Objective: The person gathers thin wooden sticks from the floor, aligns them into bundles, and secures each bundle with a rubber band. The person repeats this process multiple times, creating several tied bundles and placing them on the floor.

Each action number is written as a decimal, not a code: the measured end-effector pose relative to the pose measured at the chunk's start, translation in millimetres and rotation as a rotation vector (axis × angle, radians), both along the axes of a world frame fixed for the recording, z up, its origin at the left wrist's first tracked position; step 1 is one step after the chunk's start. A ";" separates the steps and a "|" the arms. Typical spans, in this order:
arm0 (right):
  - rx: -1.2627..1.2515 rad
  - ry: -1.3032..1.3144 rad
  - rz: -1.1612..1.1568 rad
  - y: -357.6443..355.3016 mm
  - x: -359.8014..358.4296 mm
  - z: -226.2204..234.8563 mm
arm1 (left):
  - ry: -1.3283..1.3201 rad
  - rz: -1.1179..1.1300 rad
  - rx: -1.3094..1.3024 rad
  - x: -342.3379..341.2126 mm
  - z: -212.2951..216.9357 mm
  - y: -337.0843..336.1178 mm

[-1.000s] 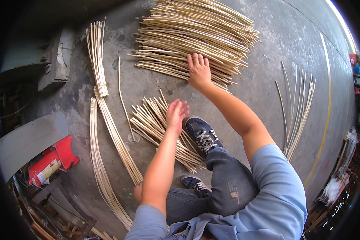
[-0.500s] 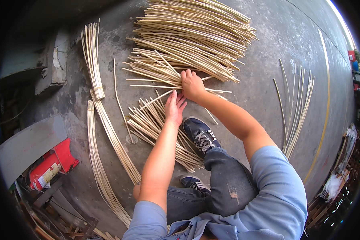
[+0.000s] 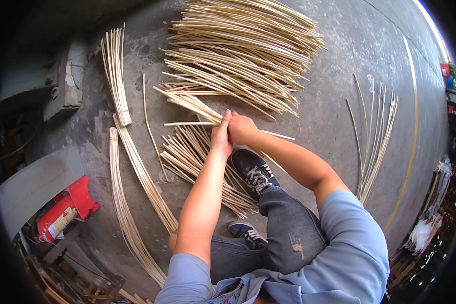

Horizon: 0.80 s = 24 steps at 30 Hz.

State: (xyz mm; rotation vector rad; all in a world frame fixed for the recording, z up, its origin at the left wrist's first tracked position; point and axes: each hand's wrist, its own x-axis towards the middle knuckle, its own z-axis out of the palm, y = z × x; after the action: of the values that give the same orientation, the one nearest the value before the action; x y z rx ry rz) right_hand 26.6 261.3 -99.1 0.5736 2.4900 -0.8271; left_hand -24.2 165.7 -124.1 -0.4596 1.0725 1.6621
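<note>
My left hand [image 3: 221,137] and my right hand [image 3: 242,128] meet around a small bunch of pale cane sticks [image 3: 191,104]. The bunch's left ends fan up and to the left, and a few sticks poke out on the right past my right wrist. My left thumb points up along the bunch; most fingers of both hands are hidden. Just beyond lies a big loose pile of similar cane sticks [image 3: 248,48]. Under my left forearm, a smaller pile of sticks [image 3: 187,154] rests on the floor next to my dark sneaker [image 3: 252,169].
On the left lie tied bundles of long canes [image 3: 117,81] [image 3: 124,202] and a single loose cane [image 3: 149,124]. Several thin canes [image 3: 377,142] spread out on the right, near a yellow floor line [image 3: 409,152]. A red metal object [image 3: 68,207] stands at the lower left.
Both hands have drawn a bunch of sticks away from the big pile, toward me. My left hand has closed in against my right, and the sticks are gathered more tightly.
</note>
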 end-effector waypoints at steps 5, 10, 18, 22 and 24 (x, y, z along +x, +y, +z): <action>-0.395 -0.074 0.347 10.5 -1.2 35.1 | -0.126 0.199 -0.097 -9.9 -17.9 -36.5; -0.598 -0.082 0.004 62.6 -32.3 21.2 | -0.169 0.241 -0.120 0.4 6.5 -31.8; -0.256 0.273 -0.338 108.0 -76.9 -16.3 | -0.119 0.336 0.036 44.7 73.1 -38.4; -0.353 0.209 -0.340 84.9 -65.2 8.4 | -0.029 0.377 0.091 39.3 92.1 -47.9; -0.689 0.211 -0.346 42.8 -48.2 26.1 | 0.001 0.387 0.068 29.5 98.5 -59.8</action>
State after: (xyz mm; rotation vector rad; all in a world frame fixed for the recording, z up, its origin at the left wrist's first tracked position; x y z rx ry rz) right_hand -21.6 304.0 -73.0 0.6874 2.0854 -1.8503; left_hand 5.2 105.9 -25.6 -0.6527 0.9657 2.0298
